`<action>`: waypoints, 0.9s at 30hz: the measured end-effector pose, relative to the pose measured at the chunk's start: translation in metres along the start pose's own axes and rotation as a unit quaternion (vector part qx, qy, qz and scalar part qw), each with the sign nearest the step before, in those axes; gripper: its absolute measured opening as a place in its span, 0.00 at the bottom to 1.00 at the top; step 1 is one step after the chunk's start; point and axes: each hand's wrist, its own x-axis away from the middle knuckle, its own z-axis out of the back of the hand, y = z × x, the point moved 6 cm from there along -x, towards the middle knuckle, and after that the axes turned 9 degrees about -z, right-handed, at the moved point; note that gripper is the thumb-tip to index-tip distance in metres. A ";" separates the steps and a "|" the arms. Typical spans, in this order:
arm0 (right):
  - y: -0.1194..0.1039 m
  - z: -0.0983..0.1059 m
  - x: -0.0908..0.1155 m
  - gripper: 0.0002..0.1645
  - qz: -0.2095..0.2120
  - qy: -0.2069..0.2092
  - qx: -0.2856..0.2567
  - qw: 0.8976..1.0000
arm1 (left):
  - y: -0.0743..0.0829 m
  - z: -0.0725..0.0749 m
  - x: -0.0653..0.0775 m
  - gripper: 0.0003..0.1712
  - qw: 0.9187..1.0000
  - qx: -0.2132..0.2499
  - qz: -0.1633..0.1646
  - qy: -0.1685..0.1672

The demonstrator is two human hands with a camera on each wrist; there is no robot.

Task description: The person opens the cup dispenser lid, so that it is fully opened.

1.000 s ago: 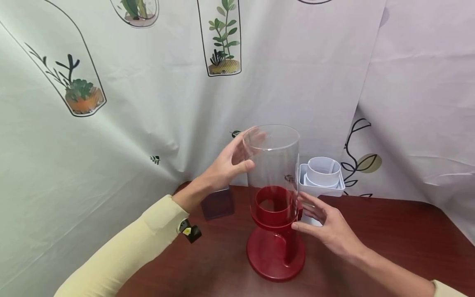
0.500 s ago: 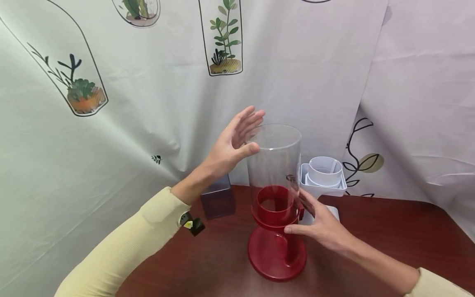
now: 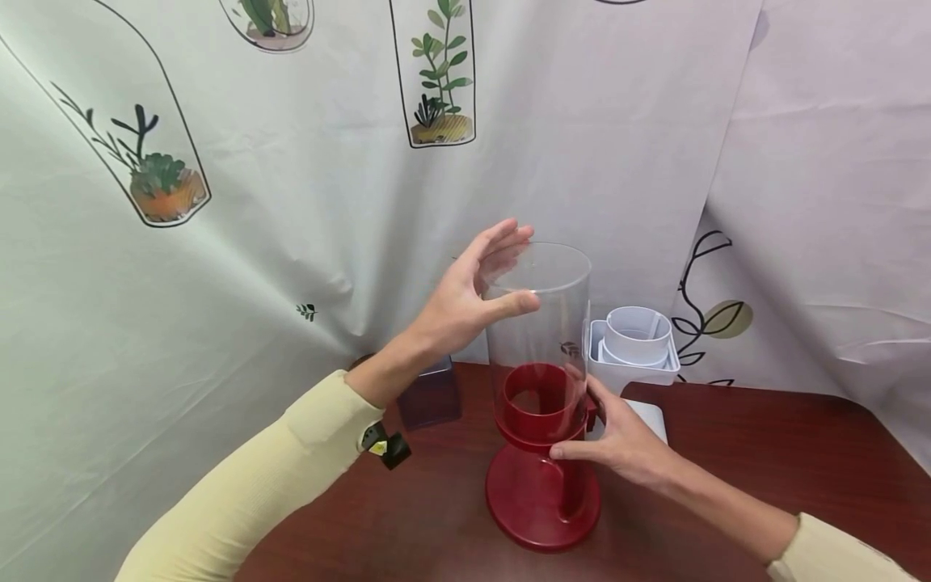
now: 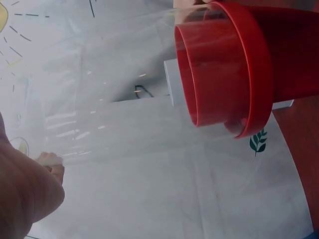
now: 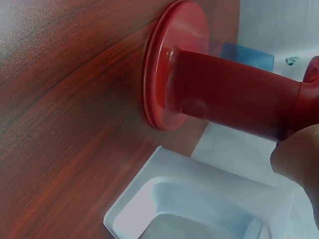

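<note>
A tall clear cylinder (image 3: 538, 331) stands upright in the round collar of a red stand (image 3: 541, 501) on the table. Near the cylinder's top rim, my left hand (image 3: 465, 299) curves round it, thumb in front and fingers behind. Its fingers (image 4: 50, 160) show past the cylinder in the left wrist view. Lower down, my right hand (image 3: 625, 440) holds the red collar from the right, thumb at the front; its other fingers are partly hidden behind. In the right wrist view the stand's column and round base (image 5: 184, 64) rest on the wood.
Behind the right hand stands a white holder (image 3: 636, 347) with a round collar and a white base. A dark translucent box (image 3: 431, 396) sits at the back left. A patterned white cloth (image 3: 582, 145) hangs behind the dark red wooden table (image 3: 756, 469).
My left hand lifts off to the upper left, then comes back right and closes round the cylinder's top. The right hand has slid left round the red collar. The stand stays put.
</note>
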 end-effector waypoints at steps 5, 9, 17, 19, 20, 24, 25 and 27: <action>0.001 0.000 -0.001 0.58 0.006 -0.002 -0.009 1.000 | -0.002 -0.001 0.003 0.61 0.999 -0.014 0.034 0.008; 0.001 0.000 -0.002 0.53 0.013 0.003 -0.012 1.000 | -0.002 -0.001 0.005 0.57 0.997 -0.045 0.064 0.013; 0.000 0.001 0.002 0.50 -0.003 0.014 -0.001 1.000 | -0.002 -0.001 0.005 0.49 0.995 -0.050 0.085 0.015; -0.001 0.001 0.003 0.50 -0.008 0.016 -0.001 1.000 | -0.002 -0.002 0.004 0.48 0.996 -0.042 0.083 0.009; -0.001 0.001 0.004 0.50 -0.010 0.018 -0.002 1.000 | -0.002 -0.002 0.004 0.47 0.996 -0.040 0.083 0.005; -0.003 0.001 0.007 0.49 -0.010 0.031 0.003 0.999 | -0.003 -0.003 0.002 0.46 0.997 -0.016 0.077 -0.010; -0.003 0.001 0.008 0.50 -0.011 0.035 0.006 0.999 | -0.004 -0.003 0.002 0.46 0.997 -0.009 0.074 -0.013; -0.004 0.000 0.009 0.50 -0.011 0.044 0.013 0.999 | -0.005 -0.003 0.000 0.45 0.998 0.004 0.066 -0.019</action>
